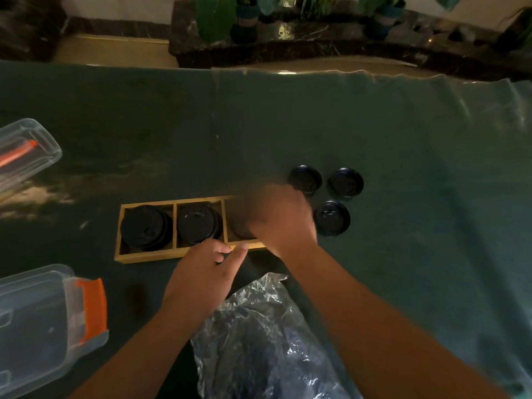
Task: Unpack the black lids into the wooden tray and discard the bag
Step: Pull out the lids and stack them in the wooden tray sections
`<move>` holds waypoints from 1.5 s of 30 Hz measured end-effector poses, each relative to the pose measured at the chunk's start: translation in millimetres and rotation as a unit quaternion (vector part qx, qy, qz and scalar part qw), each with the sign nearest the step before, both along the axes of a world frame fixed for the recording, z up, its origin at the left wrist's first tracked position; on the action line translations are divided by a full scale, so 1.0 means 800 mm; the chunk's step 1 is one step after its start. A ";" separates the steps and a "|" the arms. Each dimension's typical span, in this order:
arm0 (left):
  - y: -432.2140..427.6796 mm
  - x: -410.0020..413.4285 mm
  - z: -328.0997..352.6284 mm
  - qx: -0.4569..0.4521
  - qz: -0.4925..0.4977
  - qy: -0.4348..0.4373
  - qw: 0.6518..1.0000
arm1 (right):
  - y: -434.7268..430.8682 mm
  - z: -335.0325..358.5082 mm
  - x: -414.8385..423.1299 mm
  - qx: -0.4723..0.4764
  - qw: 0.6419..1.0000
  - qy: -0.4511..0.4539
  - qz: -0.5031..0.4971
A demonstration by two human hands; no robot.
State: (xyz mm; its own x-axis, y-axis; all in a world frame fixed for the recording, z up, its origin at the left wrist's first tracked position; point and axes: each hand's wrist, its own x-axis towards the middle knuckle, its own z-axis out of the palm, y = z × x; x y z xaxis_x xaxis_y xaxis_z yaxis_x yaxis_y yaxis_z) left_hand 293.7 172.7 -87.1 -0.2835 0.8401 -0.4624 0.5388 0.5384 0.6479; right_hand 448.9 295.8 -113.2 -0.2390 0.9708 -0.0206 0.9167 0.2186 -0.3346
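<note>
Your work surface is a table (288, 116) under a dark green cover. The wooden tray (149, 256) lies left of centre, toward the near edge, its long side parallel to that edge. It has three compartments in a row.

- Left compartment: a stack of black lids (145, 227), leaning slightly.
- Middle compartment: a second stack of lids (198, 223).
- Right compartment: a dark lid (240, 228) shows at its left side; the rest is covered by your right hand.

Your right hand (280, 218) is over the right compartment, palm down, fingers curled downward. It is motion-blurred; you cannot tell whether it grips a lid.

Your left hand (205, 266) is at the tray's near wall, about where the middle and right compartments meet. Its fingers are loosely bent and part-open, fingertips touching or just above the wall; nothing visible is held.

Three loose lids (332, 218) lie flat on the cover just right of the tray, in a triangle, apart from one another.

The clear plastic bag (259, 335) lies crumpled at the near edge, between your forearms.

Two clear plastic containers sit at the left edge: one with an orange latch (43, 321) near you, another (26, 154) farther back.
</note>
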 end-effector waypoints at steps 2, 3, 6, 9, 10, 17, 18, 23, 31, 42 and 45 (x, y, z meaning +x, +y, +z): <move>0.005 0.003 0.005 0.042 0.027 -0.010 0.999 | 0.001 -0.008 0.039 -0.020 0.998 -0.025 -0.054; 0.009 0.007 0.007 0.056 0.036 -0.022 0.998 | 0.000 -0.015 0.056 -0.063 0.993 -0.085 -0.057; 0.024 0.025 0.009 0.068 0.038 -0.071 0.994 | -0.005 -0.037 0.085 -0.126 0.966 -0.227 0.021; 0.041 0.046 0.009 0.063 0.045 -0.113 0.991 | -0.013 -0.036 0.099 -0.048 0.986 -0.156 0.035; 0.048 0.054 0.010 0.058 0.048 -0.122 0.990 | -0.018 -0.034 0.106 -0.008 0.994 -0.110 0.017; 0.071 0.095 0.009 0.062 0.078 -0.128 0.987 | -0.009 -0.044 0.126 -0.016 0.997 -0.040 0.059; 0.070 0.099 0.007 0.064 0.078 -0.123 0.987 | 0.001 -0.048 0.120 -0.032 0.993 -0.073 0.092; 0.067 0.104 0.001 0.047 0.064 -0.093 0.992 | 0.019 -0.055 0.106 -0.009 0.987 -0.103 0.127; 0.098 0.118 -0.005 -0.051 0.090 -0.162 0.981 | -0.064 -0.030 0.160 0.119 0.946 0.151 0.261; 0.112 0.115 -0.030 0.011 0.134 -0.130 0.982 | -0.010 -0.043 0.169 0.038 0.998 0.041 0.033; 0.111 0.118 -0.024 0.008 0.144 -0.156 0.977 | -0.043 -0.026 0.143 0.085 0.970 0.192 0.120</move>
State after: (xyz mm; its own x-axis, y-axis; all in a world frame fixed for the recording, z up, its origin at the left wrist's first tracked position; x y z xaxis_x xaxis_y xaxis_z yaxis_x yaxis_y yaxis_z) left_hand 388.3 261.4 -106.3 -0.3567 0.7536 -0.5520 0.1411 0.6276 0.7656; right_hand 563.3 261.6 -134.3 -0.4179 0.8674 0.2701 0.6467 0.4928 -0.5822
